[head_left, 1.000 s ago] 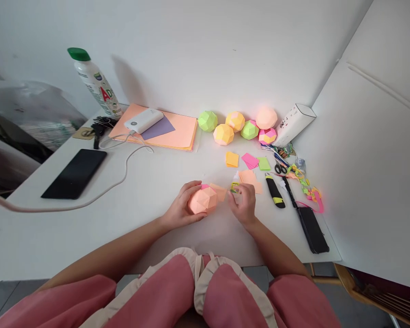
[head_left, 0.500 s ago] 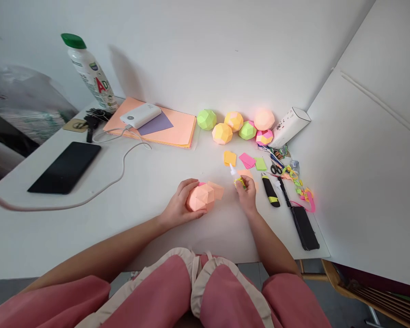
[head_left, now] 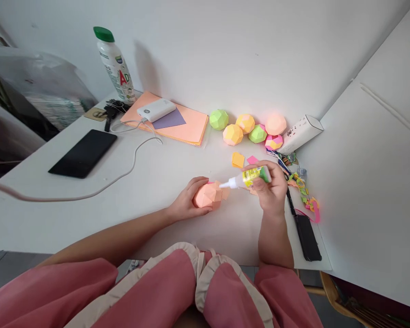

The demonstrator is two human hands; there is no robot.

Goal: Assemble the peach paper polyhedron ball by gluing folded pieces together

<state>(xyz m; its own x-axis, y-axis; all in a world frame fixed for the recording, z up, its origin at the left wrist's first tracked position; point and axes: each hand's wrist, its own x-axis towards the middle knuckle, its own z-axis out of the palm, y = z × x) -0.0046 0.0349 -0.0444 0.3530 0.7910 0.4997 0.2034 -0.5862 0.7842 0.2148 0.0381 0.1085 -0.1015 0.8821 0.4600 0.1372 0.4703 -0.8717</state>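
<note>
Wrapped around a peach folded-paper ball [head_left: 205, 196], my left hand [head_left: 187, 200] rests low over the white table. Loose peach flaps stick out from the ball's right side. My right hand [head_left: 271, 187] grips a small glue bottle [head_left: 251, 176] with a yellow and green label. The bottle lies nearly level, and its white nozzle points left, at or just above the flaps; whether it touches them I cannot tell. Behind the bottle are orange paper squares [head_left: 238, 159] and a pink paper piece [head_left: 252, 160], partly hidden by my right hand.
Several finished paper balls [head_left: 233, 135] line the wall beside a white box [head_left: 302, 134]. Peach sheets [head_left: 191, 127] carry a power bank [head_left: 156, 110]. A bottle [head_left: 118, 73] and a tablet [head_left: 84, 153] are at left, with a white cable [head_left: 130, 171]. A black case [head_left: 307, 237] lies right.
My right hand has lifted the glue bottle from near the paper squares and tipped it leftward to the ball. My left hand still holds the ball. The whole view has shifted a little.
</note>
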